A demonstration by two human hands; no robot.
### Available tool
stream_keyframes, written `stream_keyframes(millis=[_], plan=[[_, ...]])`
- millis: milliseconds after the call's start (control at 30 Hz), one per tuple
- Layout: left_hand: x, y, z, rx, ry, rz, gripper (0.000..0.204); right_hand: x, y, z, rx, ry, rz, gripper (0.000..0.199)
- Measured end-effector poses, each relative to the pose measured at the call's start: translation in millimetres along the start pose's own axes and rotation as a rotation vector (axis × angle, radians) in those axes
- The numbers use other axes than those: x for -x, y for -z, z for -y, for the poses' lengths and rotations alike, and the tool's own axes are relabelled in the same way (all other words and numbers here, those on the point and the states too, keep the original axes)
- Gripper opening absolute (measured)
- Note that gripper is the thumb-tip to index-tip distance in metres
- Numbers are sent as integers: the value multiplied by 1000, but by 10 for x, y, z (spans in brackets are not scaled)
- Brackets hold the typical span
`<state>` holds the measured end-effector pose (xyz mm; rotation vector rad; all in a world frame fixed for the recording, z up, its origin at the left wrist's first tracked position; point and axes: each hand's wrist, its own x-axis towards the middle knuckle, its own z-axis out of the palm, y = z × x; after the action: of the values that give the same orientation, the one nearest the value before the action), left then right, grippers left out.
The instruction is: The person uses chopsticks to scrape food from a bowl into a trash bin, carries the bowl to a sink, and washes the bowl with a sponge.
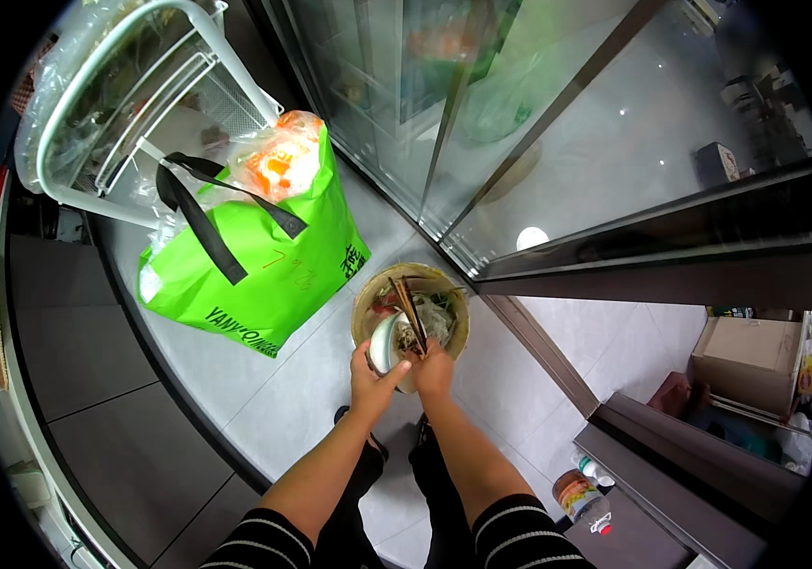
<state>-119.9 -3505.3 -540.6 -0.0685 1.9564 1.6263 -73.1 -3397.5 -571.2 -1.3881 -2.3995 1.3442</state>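
My left hand (pixel 371 379) grips a pale bowl (pixel 389 343) tilted over a round tan waste bin (pixel 364 305) on the floor. My right hand (pixel 433 368) holds a pair of dark chopsticks (pixel 408 311) against the bowl, their tips pointing down into the bin. Food scraps and crumpled waste lie inside the bin. My legs and dark shoes show below the hands.
A bright green tote bag (pixel 264 266) with black straps and an orange packet (pixel 283 161) stands left of the bin. A white wire rack (pixel 131 104) wrapped in plastic is behind it. Glass sliding doors (pixel 558 123) rise ahead. A cardboard box (pixel 747 356) and bottles (pixel 581 493) sit right.
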Motion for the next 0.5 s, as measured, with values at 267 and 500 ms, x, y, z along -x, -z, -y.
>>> stream_keyframes(millis=[267,500], plan=[[-313,-3,203,-367,42,-153,89,-449,-61,-383,254,-159,-100,29],[-55,228,52,91,209,-19,77,57,332,-86,21,98,-153,25]])
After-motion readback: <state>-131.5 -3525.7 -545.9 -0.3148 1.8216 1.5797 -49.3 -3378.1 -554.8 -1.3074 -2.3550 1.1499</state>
